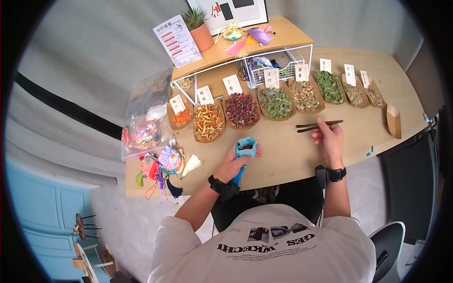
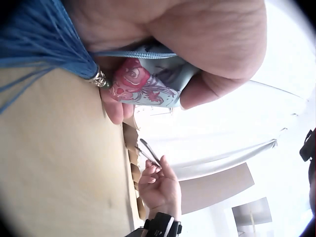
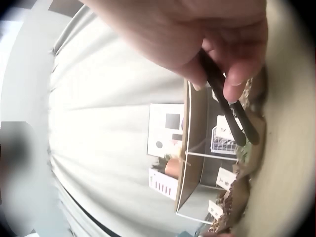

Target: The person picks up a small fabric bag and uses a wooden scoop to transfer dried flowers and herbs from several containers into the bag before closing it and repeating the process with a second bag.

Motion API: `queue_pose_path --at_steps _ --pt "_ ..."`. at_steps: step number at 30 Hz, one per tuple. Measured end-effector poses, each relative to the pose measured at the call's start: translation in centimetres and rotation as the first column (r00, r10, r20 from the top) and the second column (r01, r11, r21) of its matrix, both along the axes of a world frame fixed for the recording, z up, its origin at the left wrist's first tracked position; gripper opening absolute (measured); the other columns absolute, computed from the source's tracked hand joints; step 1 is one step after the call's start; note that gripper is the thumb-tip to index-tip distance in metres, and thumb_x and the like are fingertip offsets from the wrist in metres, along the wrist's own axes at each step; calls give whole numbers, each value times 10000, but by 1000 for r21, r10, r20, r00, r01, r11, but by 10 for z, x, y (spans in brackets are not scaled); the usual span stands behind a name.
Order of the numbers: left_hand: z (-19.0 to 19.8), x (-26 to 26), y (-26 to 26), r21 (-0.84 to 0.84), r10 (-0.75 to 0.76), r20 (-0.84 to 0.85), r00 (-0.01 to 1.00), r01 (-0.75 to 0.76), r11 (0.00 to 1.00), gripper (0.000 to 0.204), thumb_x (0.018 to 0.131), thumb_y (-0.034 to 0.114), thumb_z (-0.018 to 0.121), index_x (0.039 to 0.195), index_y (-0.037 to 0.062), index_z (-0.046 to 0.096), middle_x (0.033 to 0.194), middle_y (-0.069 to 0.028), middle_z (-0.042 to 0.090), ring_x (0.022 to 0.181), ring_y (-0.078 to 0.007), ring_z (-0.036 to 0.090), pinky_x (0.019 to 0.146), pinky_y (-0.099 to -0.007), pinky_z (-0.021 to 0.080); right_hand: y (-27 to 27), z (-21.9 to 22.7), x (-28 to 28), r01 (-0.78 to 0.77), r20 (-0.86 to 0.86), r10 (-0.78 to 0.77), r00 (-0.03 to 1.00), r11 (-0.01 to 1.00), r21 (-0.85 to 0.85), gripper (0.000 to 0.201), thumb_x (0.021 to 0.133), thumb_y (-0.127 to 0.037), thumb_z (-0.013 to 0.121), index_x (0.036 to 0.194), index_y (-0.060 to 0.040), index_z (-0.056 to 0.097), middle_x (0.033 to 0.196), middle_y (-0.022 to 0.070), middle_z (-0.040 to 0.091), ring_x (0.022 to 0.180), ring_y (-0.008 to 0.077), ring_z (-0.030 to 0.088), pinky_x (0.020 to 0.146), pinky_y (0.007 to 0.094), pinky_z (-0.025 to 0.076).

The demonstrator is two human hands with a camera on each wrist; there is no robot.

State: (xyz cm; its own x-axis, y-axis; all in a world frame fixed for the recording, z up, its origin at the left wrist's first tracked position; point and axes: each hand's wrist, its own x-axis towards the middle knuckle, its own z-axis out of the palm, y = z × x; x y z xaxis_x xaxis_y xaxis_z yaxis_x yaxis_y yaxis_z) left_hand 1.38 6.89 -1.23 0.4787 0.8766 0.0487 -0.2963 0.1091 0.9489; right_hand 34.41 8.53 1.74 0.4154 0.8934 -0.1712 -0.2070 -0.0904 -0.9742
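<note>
My left hand (image 1: 232,165) grips a light blue fabric sachet pouch (image 1: 246,152) near the table's front edge. Its mouth faces up, with dark bits showing inside. In the left wrist view, the pouch (image 2: 145,88) shows a pink and purple print, and a blue tassel (image 2: 42,37) hangs from its cord. Over to the right, my right hand (image 1: 331,144) pinches dark tongs (image 1: 307,126) above the table. Their two blunt tips point left and stand slightly apart, with nothing between them in the right wrist view. Nearest the tips is a paper tray of green leaves (image 1: 276,103).
Labelled paper trays of dried herbs curve along the table, including orange-yellow strips (image 1: 208,121) and dark red buds (image 1: 241,110). Behind them stands a wooden shelf (image 1: 292,35) with a wire basket (image 1: 276,70). Finished sachets (image 1: 170,159) and a plastic bag (image 1: 146,122) lie left; an upright paper tray (image 1: 393,121) stands right.
</note>
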Motion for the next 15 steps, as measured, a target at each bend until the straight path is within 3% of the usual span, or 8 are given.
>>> queue_pose_path --at_steps 2,4,6,8,9,11,14,15 --pt "0 2 -6 -36 27 -26 999 -28 999 373 951 112 566 1294 -26 520 1269 -155 610 1124 -245 641 1010 -404 497 -7 -7 11 -2 -63 -1 998 999 -52 305 960 -263 696 947 20 586 784 113 692 636 151 685 495 240 515" --pt "0 5 -11 -100 110 -63 992 -116 988 359 1041 204 488 1306 -35 519 1217 -150 640 1062 -231 666 938 -360 527 -13 -12 14 15 -299 -32 954 998 -60 308 991 -257 646 994 42 570 852 152 697 723 199 713 548 270 567" --pt "4 5 -15 -94 128 -99 987 -137 986 375 1065 242 451 1304 -36 527 1179 -142 658 1029 -218 675 894 -335 534 -17 -9 15 -24 -293 -3 956 996 -85 333 1011 -261 602 1035 69 558 910 186 696 785 239 725 592 308 597" --pt "6 4 -18 -87 148 -136 980 -161 983 401 1088 279 414 1301 -38 536 1142 -133 675 997 -205 684 850 -309 541 -21 -2 4 -170 -399 105 911 977 -131 339 1017 -259 581 1046 78 576 921 187 702 800 238 729 603 323 600" --pt "6 4 -19 -76 160 -163 974 -174 982 409 1091 285 410 1305 -37 542 1117 -123 685 977 -193 685 824 -293 539 -21 -1 -2 -174 -401 108 910 976 -130 339 1017 -259 581 1046 78 576 921 187 702 800 238 729 603 323 600" --pt "4 3 -21 -68 172 -193 966 -188 980 417 1093 290 406 1310 -37 549 1092 -112 695 957 -180 687 799 -278 536 -23 1 -16 -421 -352 346 870 893 -162 350 1014 -278 580 1102 60 606 951 150 711 812 203 721 619 296 582" --pt "-1 4 -24 -84 183 -165 969 -198 977 430 1094 299 413 1313 -42 559 1124 -105 687 968 -154 671 812 -279 534 -27 7 -60 -597 -199 567 799 787 -155 289 978 -220 652 1157 6 632 917 86 723 752 142 692 604 249 544" --pt "-2 5 -25 -64 203 -183 962 -218 974 432 1093 301 417 1318 -39 560 1131 -95 684 974 -143 664 815 -278 533 -28 4 -72 -595 -201 564 801 789 -156 289 978 -220 652 1157 6 632 917 86 723 752 142 692 604 249 544"
